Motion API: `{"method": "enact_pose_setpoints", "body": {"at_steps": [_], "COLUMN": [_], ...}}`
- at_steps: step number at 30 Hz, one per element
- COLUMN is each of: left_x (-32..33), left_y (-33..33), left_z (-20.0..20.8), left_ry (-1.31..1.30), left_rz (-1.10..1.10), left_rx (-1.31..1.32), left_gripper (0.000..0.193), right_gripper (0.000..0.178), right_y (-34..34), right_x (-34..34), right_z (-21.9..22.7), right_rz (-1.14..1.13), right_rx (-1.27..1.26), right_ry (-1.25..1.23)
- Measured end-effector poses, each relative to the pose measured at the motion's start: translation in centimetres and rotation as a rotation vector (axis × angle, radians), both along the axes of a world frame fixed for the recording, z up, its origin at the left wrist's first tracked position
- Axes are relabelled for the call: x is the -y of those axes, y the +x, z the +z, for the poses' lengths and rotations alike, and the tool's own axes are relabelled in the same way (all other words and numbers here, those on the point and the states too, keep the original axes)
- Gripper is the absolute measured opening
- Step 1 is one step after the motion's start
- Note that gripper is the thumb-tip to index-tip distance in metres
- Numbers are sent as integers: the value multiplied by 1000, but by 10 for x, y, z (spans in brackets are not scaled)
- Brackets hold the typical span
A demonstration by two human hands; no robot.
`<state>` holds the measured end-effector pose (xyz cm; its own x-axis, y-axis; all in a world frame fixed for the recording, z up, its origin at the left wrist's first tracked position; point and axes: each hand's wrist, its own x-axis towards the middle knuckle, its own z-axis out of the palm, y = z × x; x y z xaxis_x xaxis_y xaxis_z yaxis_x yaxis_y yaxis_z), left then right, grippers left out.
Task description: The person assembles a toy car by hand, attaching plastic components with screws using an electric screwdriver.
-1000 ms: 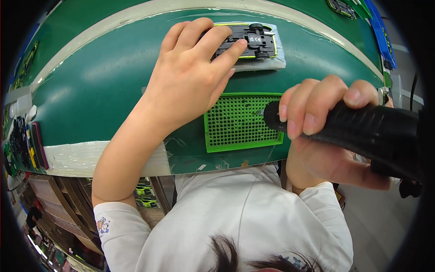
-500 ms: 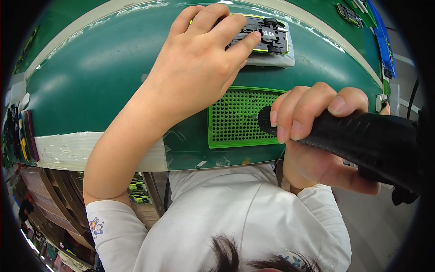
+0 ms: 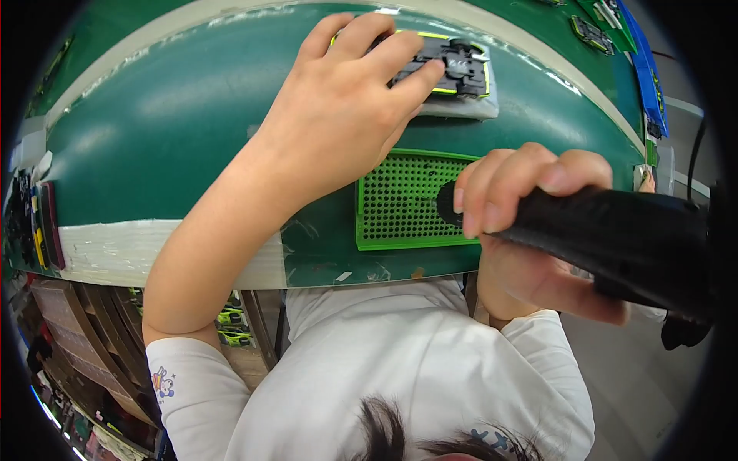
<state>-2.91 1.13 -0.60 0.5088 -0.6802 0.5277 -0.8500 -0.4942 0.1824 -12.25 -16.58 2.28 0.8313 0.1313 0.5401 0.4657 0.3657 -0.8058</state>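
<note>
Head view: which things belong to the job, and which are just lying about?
Apparently in use:
upturned toy car under left hand
pale pad beneath it
black tool in right hand
green perforated tray

Seemingly lying about:
another toy car, upper right
blue bin

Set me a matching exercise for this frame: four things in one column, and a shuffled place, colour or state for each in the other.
Things:
1. toy car
2. perforated tray
3. black handheld tool
4. pale block

Descriptions:
A. bright green
B. underneath the upturned vehicle
C. gripped by the right hand
D. wheels up, under the left hand's fingers

Pairs: 1-D, 2-A, 3-C, 4-B
</note>
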Motion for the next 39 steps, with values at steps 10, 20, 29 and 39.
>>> {"method": "enact_pose_setpoints", "body": {"at_steps": [10, 20, 29, 39], "left_x": [28, 38, 28, 22], "left_y": [-31, -31, -37, -27], "left_z": [106, 77, 67, 80], "left_ry": [-694, -842, -820, -703], "left_rz": [-827, -783, -634, -695], "left_rx": [-916, -1002, -610, -549], "left_gripper": [80, 61, 62, 62], "right_gripper": [51, 54, 58, 68], "right_y": [-9, -19, -26, -34], "right_x": [16, 9, -3, -23], "right_z": [-25, -34, -35, -23], "right_rz": [116, -8, -68, -165], "right_rx": [-370, -202, -98, -304], "right_ry": [-274, -246, -260, 33]}}
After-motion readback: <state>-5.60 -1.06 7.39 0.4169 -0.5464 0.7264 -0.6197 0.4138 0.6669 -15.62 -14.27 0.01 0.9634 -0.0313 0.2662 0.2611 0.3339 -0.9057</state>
